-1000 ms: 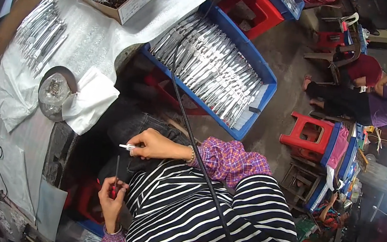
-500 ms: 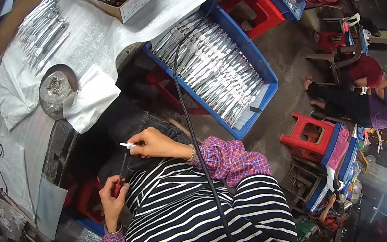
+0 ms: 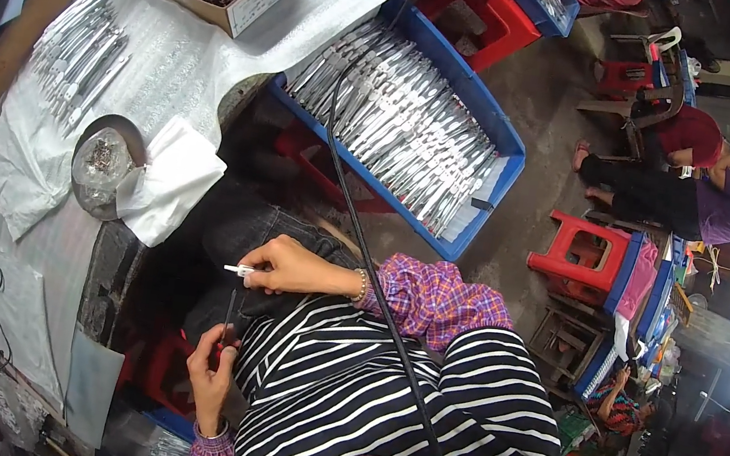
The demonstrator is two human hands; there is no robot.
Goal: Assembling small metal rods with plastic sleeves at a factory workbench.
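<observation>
White piece (image 3: 238, 270) at eight o'clock is being pinched in the right hand (image 3: 293, 268), a red-handled tool (image 3: 229, 315) at seven in the left hand (image 3: 211, 380). Tool and piece are best being held steady and aligned. Across the right sleeve (image 3: 448, 302), a snag-prone black cable (image 3: 351, 202) is hanging; at twelve, a loaded blue crate (image 3: 505, 178) is standing.

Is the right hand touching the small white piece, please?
Touching: the head view shows the right hand pinching the small white piece, its left end protruding.

Left of the blue bin (image 3: 477, 96), we cannot identify tiny contents (image 3: 102, 158) in the dish (image 3: 131, 135); below the bin, the right grip (image 3: 288, 267) partly hides a white piece (image 3: 238, 269).
</observation>
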